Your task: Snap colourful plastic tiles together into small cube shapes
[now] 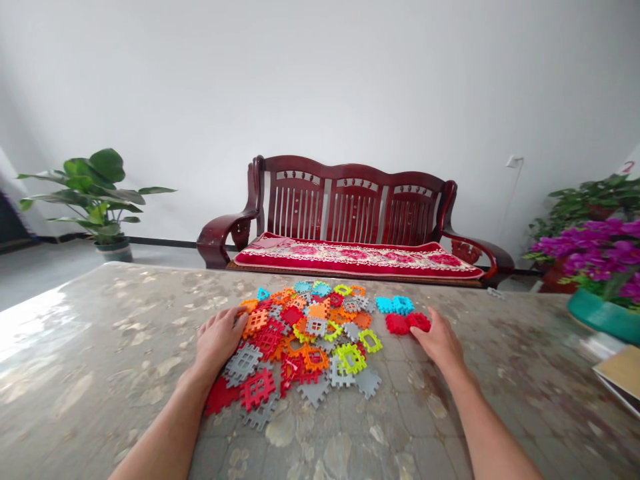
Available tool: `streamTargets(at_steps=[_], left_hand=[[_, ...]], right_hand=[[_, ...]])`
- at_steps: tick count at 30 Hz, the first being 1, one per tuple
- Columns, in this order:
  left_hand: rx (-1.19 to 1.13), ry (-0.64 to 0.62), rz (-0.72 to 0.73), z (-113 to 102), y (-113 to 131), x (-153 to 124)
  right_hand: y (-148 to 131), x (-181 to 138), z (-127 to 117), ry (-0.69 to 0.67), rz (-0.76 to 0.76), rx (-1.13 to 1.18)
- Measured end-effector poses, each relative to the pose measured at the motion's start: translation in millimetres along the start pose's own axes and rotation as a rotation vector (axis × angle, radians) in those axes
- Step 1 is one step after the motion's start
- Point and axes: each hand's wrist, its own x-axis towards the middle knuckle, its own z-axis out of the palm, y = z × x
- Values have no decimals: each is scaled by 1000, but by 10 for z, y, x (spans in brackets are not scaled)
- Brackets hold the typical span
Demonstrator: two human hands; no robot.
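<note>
A heap of notched plastic building tiles [316,327] in red, orange, grey, lime green and blue lies on the table. My left hand [219,337] rests at the heap's left edge, fingers extended, with its thumb beside an orange window tile [257,323]. To the right of the heap, my right hand [441,339] has its thumb and fingers around the edge of a red tile [418,321]. That tile sits against another red tile [397,325]. Just behind these are two light-blue tiles [395,305], side by side.
The table [120,353] has a glossy patterned cover. At its right side stand purple flowers in a teal pot [603,317] and a book-like stack [620,377]. Beyond it are a wooden bench [355,213] and a potted plant [114,248]. A grey piece [495,293] lies near the far edge.
</note>
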Motion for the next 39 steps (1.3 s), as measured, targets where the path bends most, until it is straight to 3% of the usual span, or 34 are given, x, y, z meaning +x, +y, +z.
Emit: streamTargets(at_steps=[11, 18, 22, 25, 30, 39], left_hand=[[9, 30, 7, -8, -1, -5], [10, 16, 6, -35, 32, -28], [8, 4, -2, -42, 38, -25], [9, -2, -6, -50, 43, -28], [2, 13, -2, -42, 37, -35], [-1, 28, 6, -11, 6, -18]], right_hand=[[53, 18, 132, 57, -47, 21], [-33, -32, -7, 75, -62, -10], [-183, -59, -78, 75, -224, 186], [-366, -136, -92, -110, -436, 380], [-660, -383, -154, -332, -771, 375], [-789, -578, -138, -371, -923, 321]])
